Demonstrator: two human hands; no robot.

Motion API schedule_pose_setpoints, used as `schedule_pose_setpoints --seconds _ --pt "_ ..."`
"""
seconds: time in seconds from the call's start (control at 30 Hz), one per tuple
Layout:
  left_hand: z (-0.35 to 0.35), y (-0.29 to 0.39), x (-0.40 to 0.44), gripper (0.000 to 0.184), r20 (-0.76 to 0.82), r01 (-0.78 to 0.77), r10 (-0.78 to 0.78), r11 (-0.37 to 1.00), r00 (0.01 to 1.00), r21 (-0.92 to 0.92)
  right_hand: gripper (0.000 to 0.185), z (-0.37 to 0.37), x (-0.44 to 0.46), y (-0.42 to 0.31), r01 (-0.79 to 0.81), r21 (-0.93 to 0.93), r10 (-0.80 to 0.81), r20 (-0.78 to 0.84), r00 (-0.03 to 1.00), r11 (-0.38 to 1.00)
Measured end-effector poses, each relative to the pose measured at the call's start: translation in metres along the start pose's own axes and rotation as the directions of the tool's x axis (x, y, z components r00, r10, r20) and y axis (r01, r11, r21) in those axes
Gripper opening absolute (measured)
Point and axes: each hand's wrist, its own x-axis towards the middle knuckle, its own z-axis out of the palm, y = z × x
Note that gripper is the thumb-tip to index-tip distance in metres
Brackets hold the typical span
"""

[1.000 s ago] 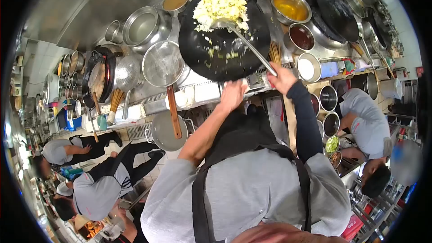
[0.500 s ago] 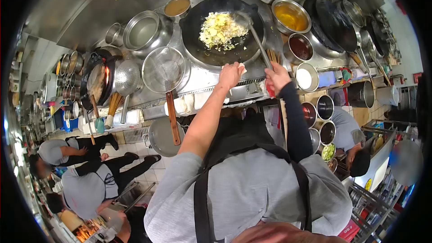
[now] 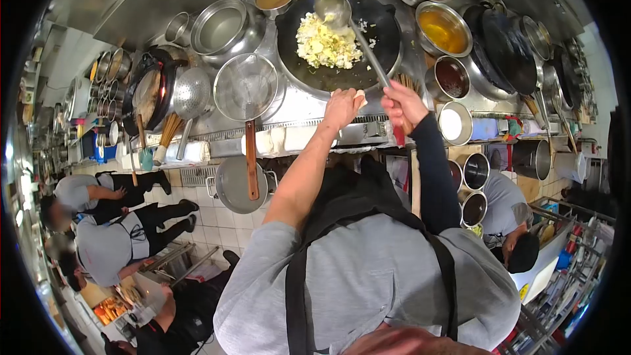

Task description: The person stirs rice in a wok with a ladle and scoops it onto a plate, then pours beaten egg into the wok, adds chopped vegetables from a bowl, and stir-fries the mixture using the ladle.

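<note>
A dark wok (image 3: 378, 16) sits on the burner, holding a heap of yellow and white food (image 3: 325, 45) that looks like scrambled egg with white grains. My right hand (image 3: 404, 106) is closed around the handle of a ladle (image 3: 368, 49). The ladle's bowl rests over the far side of the heap, its handle slanting toward me. At the wok's near rim, my left hand (image 3: 342, 108) is closed on a pale folded cloth (image 3: 360, 97). Its fingertips are partly hidden against the rim.
Bowls of amber liquid (image 3: 444, 29) and dark sauce (image 3: 452, 77) stand right of the wok, beside a white-filled pot (image 3: 455, 123). To the left are a mesh strainer (image 3: 246, 85), a large metal pot (image 3: 220, 26) and a perforated skimmer (image 3: 191, 92). Co-workers (image 3: 108, 243) are behind at left.
The ladle's bowl has swung from the right side of the food to its far side. The heap looks pushed together. My view has shifted slightly, and my left hand stays at the rim.
</note>
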Motion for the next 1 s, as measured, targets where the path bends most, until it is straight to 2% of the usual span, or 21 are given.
schedule_pose_setpoints --seconds 0.07,0.1,0.13,0.2,0.23,0.33,0.37,0.4,0.43,0.47,0.53,0.6,0.67,0.73,0.77,0.8,0.83,0.87,0.9,0.93,1.0 --pt "-0.007 0.01 0.0 0.033 0.028 0.047 -0.048 0.998 0.998 0.031 0.015 -0.049 0.06 0.039 -0.221 0.418 0.202 0.088 0.975 0.881" --pt "-0.01 0.014 0.0 0.033 0.045 0.068 -0.071 0.996 0.996 0.048 0.017 -0.04 0.066 0.037 -0.219 0.416 0.204 0.081 0.976 0.883" --pt "-0.008 0.013 0.003 0.032 0.03 0.06 -0.062 0.997 0.998 0.037 0.017 -0.031 0.07 0.035 -0.131 0.154 0.14 -0.052 0.989 0.979" --pt "-0.001 0.005 -0.001 0.032 0.017 0.05 -0.05 0.999 0.999 0.015 0.016 0.02 0.053 0.02 -0.02 -0.395 -0.083 -0.241 0.967 0.919" --pt "-0.001 0.005 0.003 0.031 0.007 0.045 -0.045 0.999 0.999 0.019 0.031 0.022 0.049 0.013 -0.006 -0.399 -0.095 -0.234 0.967 0.917" --pt "0.001 0.011 -0.005 0.028 0.021 0.06 -0.06 0.998 0.998 0.018 0.015 -0.051 0.118 0.011 -0.12 0.234 0.116 0.028 0.993 0.965" --pt "-0.005 0.014 -0.004 0.029 0.033 0.077 -0.078 0.997 0.996 0.02 0.013 -0.043 0.125 0.006 -0.122 0.265 0.13 -0.014 0.991 0.956" --pt "-0.009 0.016 0.0 0.029 0.041 0.093 -0.094 0.995 0.995 0.02 0.013 -0.023 0.116 0.004 -0.013 -0.14 -0.006 -0.134 0.991 0.99" --pt "-0.007 0.012 -0.001 0.031 0.029 0.108 -0.108 0.994 0.994 0.01 0.013 0.007 0.096 0.002 0.051 -0.532 -0.176 -0.188 0.966 0.845" --pt "-0.008 0.011 -0.005 0.03 0.032 0.119 -0.119 0.993 0.992 0.003 0.013 0.023 0.077 0.007 0.053 -0.83 -0.345 -0.172 0.922 0.555" --pt "-0.012 0.014 -0.003 0.029 0.032 0.125 -0.124 0.992 0.992 -0.014 0.014 0.0 0.068 0.003 -0.092 -0.137 0.083 -0.074 0.994 0.986" --pt "-0.012 0.015 -0.003 0.028 0.018 0.137 -0.137 0.991 0.99 0.007 0.014 -0.054 0.107 0.025 -0.327 0.364 0.279 0.179 0.943 0.872" --pt "-0.015 0.019 -0.002 0.029 0.036 0.12 -0.12 0.993 0.992 -0.016 0.013 -0.006 0.08 0.035 -0.056 -0.277 -0.004 -0.212 0.977 0.959" --pt "-0.009 0.011 -0.003 0.03 0.015 0.111 -0.111 0.993 0.994 -0.03 0.013 0.018 0.044 0.033 -0.003 -0.569 -0.16 -0.236 0.958 0.822" --pt "-0.011 0.013 0.001 0.031 0.001 0.107 -0.107 0.994 0.994 -0.027 0.013 -0.007 0.05 0.028 -0.017 -0.239 -0.009 -0.11 0.994 0.971" --pt "-0.013 0.017 -0.001 0.031 0.0 0.111 -0.111 0.993 0.994 -0.026 0.014 -0.041 0.059 0.027 -0.105 0.125 0.098 0.059 0.993 0.987" --pt "-0.014 0.019 -0.004 0.032 -0.003 0.113 -0.113 0.993 0.994 -0.022 0.015 -0.055 0.076 0.028 -0.226 0.315 0.225 0.04 0.974 0.922" --pt "-0.013 0.017 -0.007 0.033 -0.009 0.098 -0.098 0.995 0.995 -0.027 0.013 -0.056 0.082 0.031 -0.197 0.296 0.188 0.057 0.98 0.935" --pt "-0.01 0.014 -0.008 0.033 -0.019 0.082 -0.083 0.996 0.996 -0.036 0.013 -0.028 0.068 0.032 -0.089 -0.118 0.075 -0.12 0.99 0.989" --pt "-0.009 0.012 -0.004 0.034 -0.037 0.066 -0.068 0.997 0.997 -0.044 0.014 0.003 0.051 0.028 -0.031 -0.53 -0.105 -0.224 0.969 0.848" --pt "-0.012 0.013 -0.003 0.034 -0.025 0.071 -0.072 0.997 0.997 -0.026 0.016 0.0 0.032 0.022 -0.135 -0.273 0.114 -0.091 0.989 0.952"
